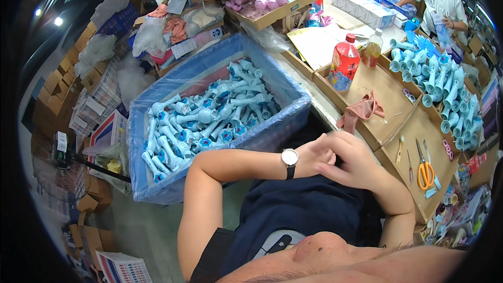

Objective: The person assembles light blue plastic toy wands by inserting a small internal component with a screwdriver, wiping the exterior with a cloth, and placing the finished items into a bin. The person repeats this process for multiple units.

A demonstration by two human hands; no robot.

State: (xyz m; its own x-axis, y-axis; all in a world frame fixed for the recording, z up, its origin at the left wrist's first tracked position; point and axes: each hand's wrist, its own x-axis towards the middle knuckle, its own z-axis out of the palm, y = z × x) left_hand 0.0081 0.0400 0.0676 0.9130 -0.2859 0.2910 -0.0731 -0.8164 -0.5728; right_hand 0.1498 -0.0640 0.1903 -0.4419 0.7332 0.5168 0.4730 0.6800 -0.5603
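In front of my dark clothing, my two hands meet. My left hand [310,158], with a white-faced watch [289,157] on its wrist, has curled fingers. Against it, my right hand [352,161] is closed and slightly blurred, its fingers bent over the left fingertips. Anything between the fingers is hidden. Just beyond the hands, a pink cloth glove [364,109] hangs over the near edge of a cardboard tray [385,128]. To the left stands a blue plastic-lined crate [217,63], full of light-blue toy-like handles [207,115] with darker blue ends.
Scissors [425,173] with orange handles and small tools lie in the tray on the right. A red-labelled bottle [344,65] stands behind the glove. Light-blue flared parts [445,84] fill the right side. A person [437,2] stands at the far right. Cardboard boxes [93,191] are stacked left.
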